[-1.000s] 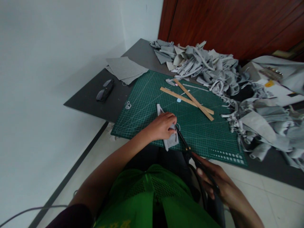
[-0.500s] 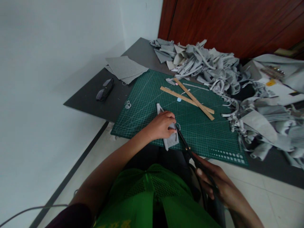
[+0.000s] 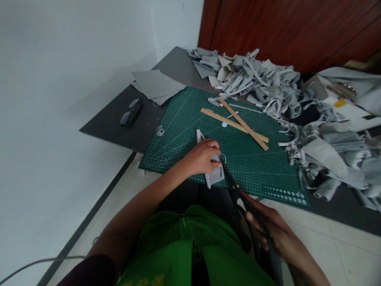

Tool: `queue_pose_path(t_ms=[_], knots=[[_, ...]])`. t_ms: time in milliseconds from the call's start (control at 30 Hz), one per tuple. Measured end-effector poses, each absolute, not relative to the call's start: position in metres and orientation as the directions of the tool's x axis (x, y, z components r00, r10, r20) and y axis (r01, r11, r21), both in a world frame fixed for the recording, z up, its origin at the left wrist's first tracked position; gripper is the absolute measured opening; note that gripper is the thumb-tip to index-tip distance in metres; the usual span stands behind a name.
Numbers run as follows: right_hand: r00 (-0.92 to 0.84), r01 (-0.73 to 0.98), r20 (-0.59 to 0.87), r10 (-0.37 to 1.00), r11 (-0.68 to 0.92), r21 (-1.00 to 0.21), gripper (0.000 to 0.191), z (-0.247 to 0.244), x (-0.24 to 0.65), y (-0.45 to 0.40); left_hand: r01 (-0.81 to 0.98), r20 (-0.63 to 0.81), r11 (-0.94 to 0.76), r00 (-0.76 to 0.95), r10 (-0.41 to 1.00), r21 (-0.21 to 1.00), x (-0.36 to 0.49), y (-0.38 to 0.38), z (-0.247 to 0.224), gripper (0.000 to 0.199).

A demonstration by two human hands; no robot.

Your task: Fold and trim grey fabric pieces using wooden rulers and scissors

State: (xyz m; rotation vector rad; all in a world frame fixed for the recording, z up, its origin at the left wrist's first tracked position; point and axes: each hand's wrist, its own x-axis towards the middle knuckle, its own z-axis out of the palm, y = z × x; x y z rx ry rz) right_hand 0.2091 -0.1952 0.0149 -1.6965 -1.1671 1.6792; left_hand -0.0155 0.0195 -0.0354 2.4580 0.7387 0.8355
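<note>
1. The right hand [image 3: 269, 232] grips the scissors [image 3: 238, 190], just off the near edge of the green mat [image 3: 256, 167].
2. The scissors' long blades point away, up-left, onto the mat.
3. The left hand [image 3: 202, 157] pinches the grey felt piece [image 3: 212, 172] at the blade tips.
4. Two wooden rulers [image 3: 238, 125] lie crossed farther back on the mat.

We see the left arm stretched forward from the lower left, bare, elbow slightly bent, with the left hand [image 3: 202, 157] palm down and fingers curled, pressing flat. The right hand [image 3: 269, 230] sits low and close to the body, fingers wrapped in a closed grip, wrist angled so the knuckles point forward and left toward the other hand.
</note>
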Motion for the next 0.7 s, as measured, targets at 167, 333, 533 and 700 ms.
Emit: queue_pose_path(t_ms=[167,333,533,700], knots=[[-0.106,0.258,-0.565,0.819,-0.526,-0.811,0.089,0.017,0.208,-0.195,0.342,0.422,-0.755,0.666,0.615,0.56,-0.016,0.019,-0.036,0.024],[-0.117,0.264,-0.546,0.829,-0.504,-0.822,0.086,0.015,0.207,-0.196,0.339,0.427,-0.762,0.669,0.608,0.552,-0.016,0.019,-0.035,0.024],[-0.123,0.193,-0.545,0.83,-0.518,-0.833,0.088,0.005,0.208,-0.198,0.339,0.432,-0.765,0.669,0.605,0.547,-0.016,0.018,-0.035,0.026],[-0.1,0.131,-0.534,0.84,-0.52,-0.844,0.084,-0.004,0.212,-0.203,0.339,0.426,-0.754,0.663,0.616,0.562,-0.016,0.018,-0.035,0.025]])
